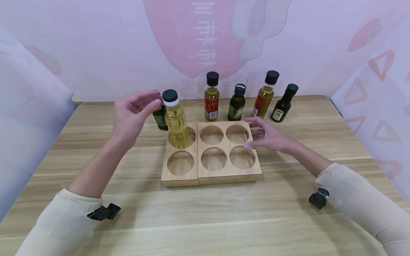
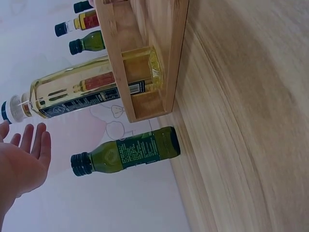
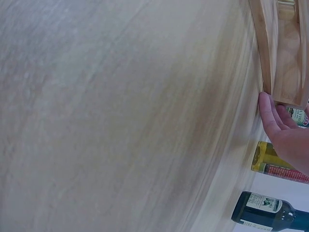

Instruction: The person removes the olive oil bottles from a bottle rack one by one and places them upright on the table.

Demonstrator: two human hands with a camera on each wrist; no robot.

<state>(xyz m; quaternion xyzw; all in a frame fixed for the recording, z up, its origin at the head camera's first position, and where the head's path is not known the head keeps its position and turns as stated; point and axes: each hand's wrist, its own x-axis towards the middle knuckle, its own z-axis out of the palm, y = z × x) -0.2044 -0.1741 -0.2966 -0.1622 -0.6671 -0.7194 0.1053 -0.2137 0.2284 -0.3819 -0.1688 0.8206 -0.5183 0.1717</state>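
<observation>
A tall clear bottle of yellow oil [image 1: 177,122] with a dark green cap stands in the far left hole of a wooden bottle rack [image 1: 179,181]. Beside its cap is my left hand [image 1: 132,113], fingers relaxed and apart from the bottle in the left wrist view. A green bottle [image 2: 128,153] stands left of the rack, partly hidden in the head view. At the rack's right end, my right hand [image 1: 269,136] touches the side with fingers extended. The rack's other holes hold no bottles.
Behind the rack stand a red-labelled oil bottle [image 1: 211,99], a small dark green bottle [image 1: 236,105], a second red-labelled bottle [image 1: 263,99] and a dark slim bottle [image 1: 282,106]. A printed cloth backdrop [image 1: 112,46] rises at the table's far edge.
</observation>
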